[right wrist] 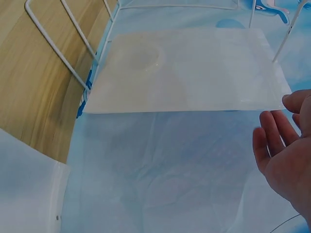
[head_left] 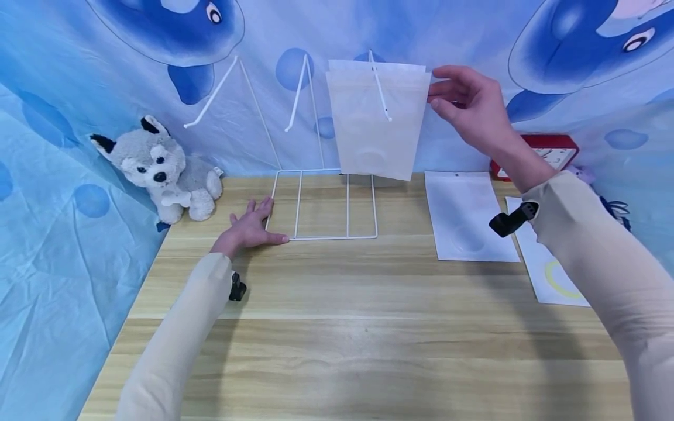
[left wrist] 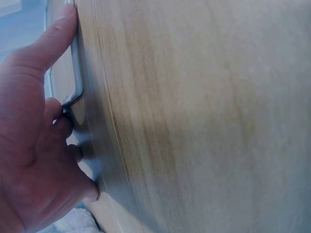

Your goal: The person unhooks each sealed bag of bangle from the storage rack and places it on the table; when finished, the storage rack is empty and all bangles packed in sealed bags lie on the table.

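Observation:
A white wire rack [head_left: 334, 237] stands on the table, with three arms rising from its base. At the base's front left corner rests my left hand [head_left: 251, 225], fingers spread and thumb laid along the front wire [left wrist: 76, 58]. Whitish flat bags [head_left: 376, 123] hang from the rack's right arm, at least two layered; a faint round shape shows in the front one. By their upper right edge is my right hand [head_left: 468, 102], its fingers loosely bent. In the right wrist view the thumb meets the corner of the hanging bag [right wrist: 194, 73], while other fingers stand off from it.
Right of the rack lies a white bag [head_left: 466, 216] on the wooden table [head_left: 337, 327], and beyond it one with a yellow ring [head_left: 563, 280]. A red clock [head_left: 550, 143] stands behind. At the back left sits a grey plush husky [head_left: 158, 169]. Blue patterned cloth [head_left: 47, 234] surrounds the table.

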The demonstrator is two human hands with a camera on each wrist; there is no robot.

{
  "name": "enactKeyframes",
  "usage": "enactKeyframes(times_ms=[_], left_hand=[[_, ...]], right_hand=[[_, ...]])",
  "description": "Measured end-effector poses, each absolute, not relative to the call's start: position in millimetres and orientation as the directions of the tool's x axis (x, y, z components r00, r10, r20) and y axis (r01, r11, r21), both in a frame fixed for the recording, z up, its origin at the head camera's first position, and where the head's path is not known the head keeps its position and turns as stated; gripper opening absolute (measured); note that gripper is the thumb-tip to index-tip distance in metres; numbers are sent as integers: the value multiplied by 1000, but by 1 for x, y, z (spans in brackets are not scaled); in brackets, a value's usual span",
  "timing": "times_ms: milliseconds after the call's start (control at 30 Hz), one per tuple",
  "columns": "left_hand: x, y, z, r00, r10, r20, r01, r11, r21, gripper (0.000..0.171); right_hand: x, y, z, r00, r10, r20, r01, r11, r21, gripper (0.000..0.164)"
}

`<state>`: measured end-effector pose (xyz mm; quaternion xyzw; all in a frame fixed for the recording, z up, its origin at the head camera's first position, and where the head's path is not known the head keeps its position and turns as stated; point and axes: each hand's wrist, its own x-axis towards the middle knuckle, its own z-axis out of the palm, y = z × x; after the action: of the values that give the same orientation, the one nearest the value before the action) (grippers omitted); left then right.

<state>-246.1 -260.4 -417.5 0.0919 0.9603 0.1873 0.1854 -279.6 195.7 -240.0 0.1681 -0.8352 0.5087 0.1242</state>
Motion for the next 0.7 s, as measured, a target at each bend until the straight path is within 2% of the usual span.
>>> enactKeyframes(times_ms=[167, 367, 700], left_hand=[[-246, -260, -418, -916, 247, -316, 113, 915, 388, 121], [-246, -259, -420, -918, 249, -309, 112, 910, 400, 120], [-244, -260, -419, -918, 251, -306, 116, 910, 399, 120]], right_hand=[[-282, 194, -241, -905, -152, 398, -426, 376, -823, 42], [-278, 188, -241, -886, -128, 446, -454, 430, -780, 36], [-275, 176, -238, -880, -176, 440, -472, 411, -780, 39]])
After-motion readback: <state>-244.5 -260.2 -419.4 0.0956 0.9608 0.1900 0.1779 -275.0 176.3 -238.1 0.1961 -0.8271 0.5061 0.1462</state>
